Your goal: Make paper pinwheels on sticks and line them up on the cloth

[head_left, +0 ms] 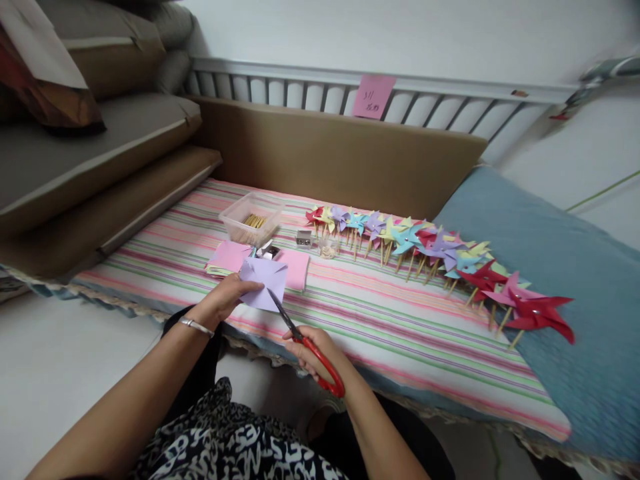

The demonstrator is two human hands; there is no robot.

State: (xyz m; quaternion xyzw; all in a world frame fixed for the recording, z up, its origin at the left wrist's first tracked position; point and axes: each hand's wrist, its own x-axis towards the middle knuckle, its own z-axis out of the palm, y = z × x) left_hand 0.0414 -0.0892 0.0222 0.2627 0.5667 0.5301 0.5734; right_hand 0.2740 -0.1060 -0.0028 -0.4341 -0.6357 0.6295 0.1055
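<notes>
Cutting seems in hand: left hand [227, 297] pinches purple paper [270, 273], right hand [321, 341] grips red-handled scissors [289, 322], blades at the sheet just right of the left grip. Next snip likely calls for holding the paper steady. Pink note [374, 95] well beyond both hands has handwriting, not surely readable.

To my left I've got a stack of grey-and-brown cushions [115, 140], with a red-brown item [70, 107] at its upper end, can't tell what. Ahead of me: brown panel [325, 153] on edge in front of a white slatted radiator [250, 83]. Pink note [375, 97] at the radiator's top rail, handwriting not legible to me. Pipe fitting [600, 80] at its right end, green cord [600, 190] on the white wall [450, 40]. Striped cloth [350, 313] before me, blue cover [575, 227] to my right, pale floor [50, 353] below.
</notes>
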